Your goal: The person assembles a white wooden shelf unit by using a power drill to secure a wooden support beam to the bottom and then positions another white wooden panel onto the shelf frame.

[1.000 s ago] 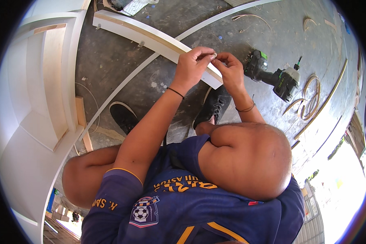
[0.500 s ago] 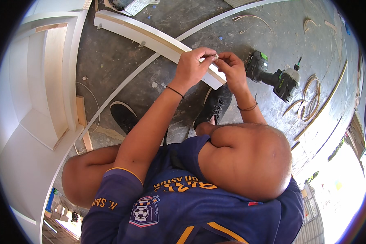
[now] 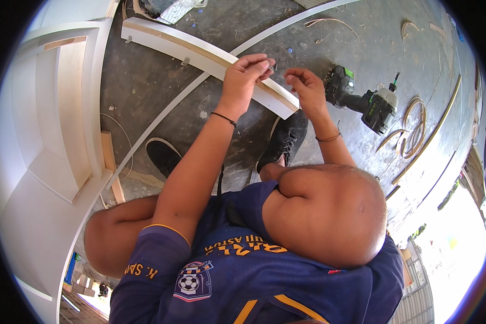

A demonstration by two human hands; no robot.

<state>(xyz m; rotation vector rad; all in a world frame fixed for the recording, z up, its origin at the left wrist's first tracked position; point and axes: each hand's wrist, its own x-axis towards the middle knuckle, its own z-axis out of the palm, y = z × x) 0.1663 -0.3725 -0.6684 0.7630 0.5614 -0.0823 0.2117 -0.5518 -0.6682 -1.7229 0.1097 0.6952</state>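
My left hand (image 3: 247, 74) is raised over a long white board (image 3: 200, 54) with a bare wood edge that lies on the grey floor. Its thumb and fingers pinch a small thin metal piece (image 3: 274, 67) at their tips. My right hand (image 3: 306, 87) hovers just to the right, past the board's near end, with its fingertips drawn together; I cannot make out anything in them. A gap separates the two hands. A dark band circles my left wrist and a thin bracelet my right.
A black and green cordless power tool (image 3: 364, 101) lies on the floor right of my hands. A white panelled door (image 3: 48, 140) fills the left. A thin white strip (image 3: 162, 113) crosses the floor. Curled wood strips (image 3: 413, 127) lie at right. My black shoes (image 3: 283, 139) are below the board.
My hands were together, fingertips touching over the board's end; now they have parted, the left moving slightly left with the small piece and the right drawing back to the right.
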